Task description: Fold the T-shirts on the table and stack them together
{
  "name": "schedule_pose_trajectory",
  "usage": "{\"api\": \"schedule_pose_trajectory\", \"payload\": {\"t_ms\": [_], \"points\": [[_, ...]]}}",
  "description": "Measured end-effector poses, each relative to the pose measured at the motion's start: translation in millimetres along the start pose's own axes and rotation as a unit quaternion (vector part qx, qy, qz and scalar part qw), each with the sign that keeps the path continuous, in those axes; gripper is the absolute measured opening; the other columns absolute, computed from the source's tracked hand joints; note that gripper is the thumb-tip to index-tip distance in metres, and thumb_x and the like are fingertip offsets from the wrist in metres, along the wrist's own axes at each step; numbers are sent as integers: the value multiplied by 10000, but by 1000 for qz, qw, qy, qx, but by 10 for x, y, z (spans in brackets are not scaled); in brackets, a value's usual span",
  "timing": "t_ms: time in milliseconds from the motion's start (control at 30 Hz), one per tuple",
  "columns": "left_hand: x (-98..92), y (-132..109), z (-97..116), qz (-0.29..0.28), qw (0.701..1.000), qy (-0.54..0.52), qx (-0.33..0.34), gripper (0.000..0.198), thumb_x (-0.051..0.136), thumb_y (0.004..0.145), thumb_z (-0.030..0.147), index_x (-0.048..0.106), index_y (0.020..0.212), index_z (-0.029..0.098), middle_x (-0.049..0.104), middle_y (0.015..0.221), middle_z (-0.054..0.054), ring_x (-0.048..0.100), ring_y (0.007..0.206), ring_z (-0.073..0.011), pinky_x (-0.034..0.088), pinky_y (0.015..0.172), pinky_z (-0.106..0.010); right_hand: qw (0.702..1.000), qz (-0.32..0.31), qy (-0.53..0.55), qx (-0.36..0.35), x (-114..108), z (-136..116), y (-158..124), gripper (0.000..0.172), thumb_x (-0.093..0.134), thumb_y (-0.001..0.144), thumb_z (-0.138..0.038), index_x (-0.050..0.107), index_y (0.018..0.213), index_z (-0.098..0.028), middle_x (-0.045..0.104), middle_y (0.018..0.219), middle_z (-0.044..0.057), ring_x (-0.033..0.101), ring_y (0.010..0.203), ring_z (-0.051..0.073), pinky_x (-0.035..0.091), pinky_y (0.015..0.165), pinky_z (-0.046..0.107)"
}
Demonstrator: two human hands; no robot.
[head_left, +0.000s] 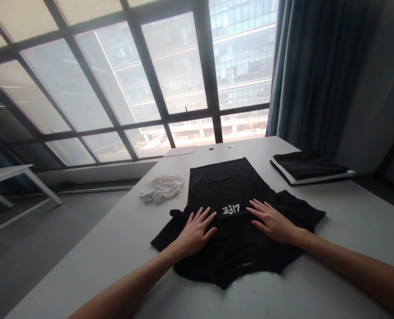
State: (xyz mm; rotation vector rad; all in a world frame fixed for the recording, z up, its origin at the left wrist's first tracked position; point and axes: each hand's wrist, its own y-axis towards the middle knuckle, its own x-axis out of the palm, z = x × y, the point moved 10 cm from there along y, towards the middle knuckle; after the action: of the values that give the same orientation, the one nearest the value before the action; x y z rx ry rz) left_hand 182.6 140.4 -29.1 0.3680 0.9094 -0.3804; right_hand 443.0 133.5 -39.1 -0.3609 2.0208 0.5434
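Note:
A black T-shirt (230,186) lies spread out on the white table, its collar end towards me and its hem pointing to the window. White lettering runs across its middle, upside down from where I look. My left hand (197,232) rests on the shirt left of the lettering, fingers stretched and apart. On the other side of the lettering, my right hand (274,223) lies flat with its fingers spread. Neither hand grips the cloth. The sleeves stick out to both sides, and a small bunched bit of black fabric shows at the left edge.
Left of the shirt is a crumpled white, thin-looking bundle (162,188). A stack of folded black cloth with a white layer (311,167) sits at the right. A pale flat sheet (180,151) lies by the far edge of the white table (110,235). Another table (9,173) stands far left.

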Motion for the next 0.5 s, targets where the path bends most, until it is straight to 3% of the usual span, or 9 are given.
{"api": "schedule_pose_trajectory", "payload": {"t_ms": [167, 367, 500], "points": [[-194, 146, -222, 71, 997, 6, -30, 519, 674, 876, 556, 640, 1346, 336, 426, 1576, -66, 189, 1526, -373, -6, 1229, -579, 999, 32, -21, 24, 23, -13, -130, 569, 456, 992, -543, 503, 1493, -279, 332, 1618, 75, 250, 1516, 288, 218, 1231, 535], [-200, 98, -282, 22, 997, -49, -49, 530, 731, 834, 516, 638, 1334, 365, 402, 1590, -28, 161, 1537, -346, -37, 1236, -532, 996, 46, -40, 60, 158, -77, -474, 586, 399, 1002, -571, 463, 1519, -303, 306, 1627, 57, 244, 1518, 277, 235, 1229, 531], [-392, 464, -196, 55, 982, -173, -52, 460, 809, 779, 391, 705, 1220, 308, 488, 1531, -74, 214, 1526, -339, 5, 1250, -479, 995, 60, -32, 69, 43, -9, -269, 581, 408, 996, -560, 488, 1503, -288, 331, 1621, 70, 252, 1516, 287, 234, 1221, 545]]}}
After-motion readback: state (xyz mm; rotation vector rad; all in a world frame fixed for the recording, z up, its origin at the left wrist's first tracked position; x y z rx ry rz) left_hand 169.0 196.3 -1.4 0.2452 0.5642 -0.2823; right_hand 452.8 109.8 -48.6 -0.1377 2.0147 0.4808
